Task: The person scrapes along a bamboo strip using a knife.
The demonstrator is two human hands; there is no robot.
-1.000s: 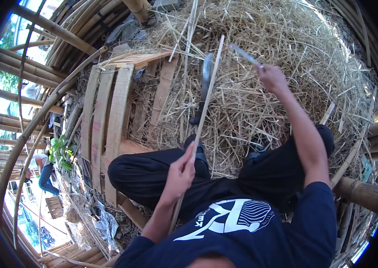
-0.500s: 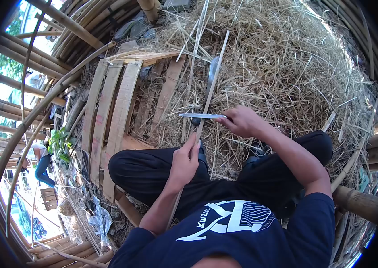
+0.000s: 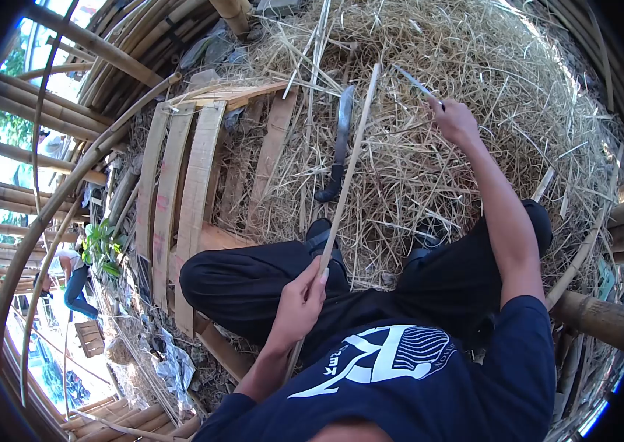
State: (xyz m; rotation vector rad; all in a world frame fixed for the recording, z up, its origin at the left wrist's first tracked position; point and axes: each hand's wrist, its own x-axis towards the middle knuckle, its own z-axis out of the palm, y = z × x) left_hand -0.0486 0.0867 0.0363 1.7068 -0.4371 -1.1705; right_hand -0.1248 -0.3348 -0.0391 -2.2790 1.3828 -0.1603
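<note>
My left hand (image 3: 300, 305) is closed around a long, thin bamboo strip (image 3: 350, 162), which runs from beside my body out over the straw. My right hand (image 3: 453, 121) grips the dark handle of a knife (image 3: 416, 80). Its blade points up and left, apart from the strip and close to the strip's far end. Left of the strip, a machete (image 3: 342, 136) with a black handle lies on the straw, its handle toward my foot.
Dry straw and shavings (image 3: 489, 66) cover the ground ahead. A wooden slatted pallet (image 3: 198, 169) lies to the left. Bamboo poles (image 3: 98, 44) frame the left side, and one thick bamboo pole (image 3: 596, 318) is by my right elbow. A person (image 3: 75, 276) bends over outside, far left.
My right hand has carried the knife from across the strip near my left hand up and right, to near its far end. My left hand has shifted slightly lower with the strip.
</note>
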